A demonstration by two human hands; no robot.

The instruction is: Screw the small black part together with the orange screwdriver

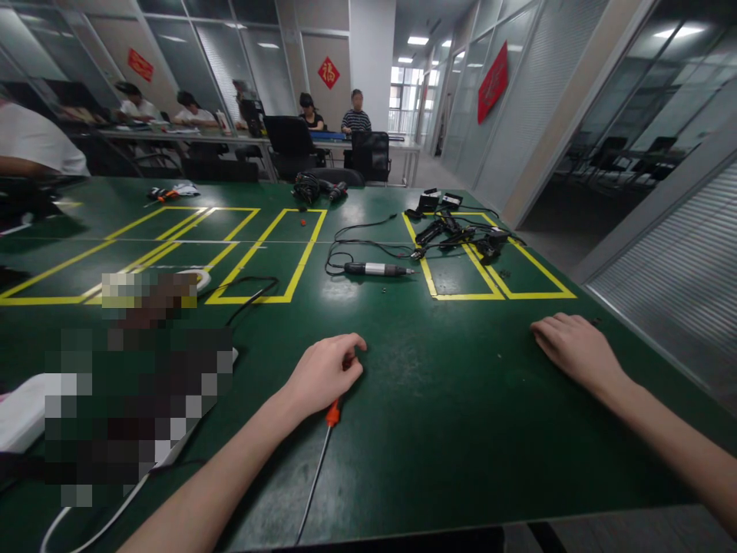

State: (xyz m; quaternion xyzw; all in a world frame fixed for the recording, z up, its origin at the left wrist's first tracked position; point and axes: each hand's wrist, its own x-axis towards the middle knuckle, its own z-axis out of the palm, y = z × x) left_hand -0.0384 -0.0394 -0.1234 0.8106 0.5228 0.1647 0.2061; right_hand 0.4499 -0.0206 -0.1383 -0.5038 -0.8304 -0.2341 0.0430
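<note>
My left hand (328, 372) is over the green table, left of the middle, its fingers curled round a screwdriver (332, 415). The orange end of the handle shows below the hand, and a long thin metal shaft runs from it toward the near table edge. My right hand (567, 342) rests palm down near the right edge of the table, fingers together and slightly bent, with no object visible in it. Small dark bits lie just beyond its knuckles. Ahead of my left hand lies a grey and black electric screwdriver (377, 269) with its cord.
Yellow tape (469, 297) marks rectangles on the green table (437, 430). Black parts and cables (446, 230) pile up at the back right. A corded drill (316, 188) lies at the back. Blurred-out items and a white cable (118, 522) occupy the left. Several people sit beyond.
</note>
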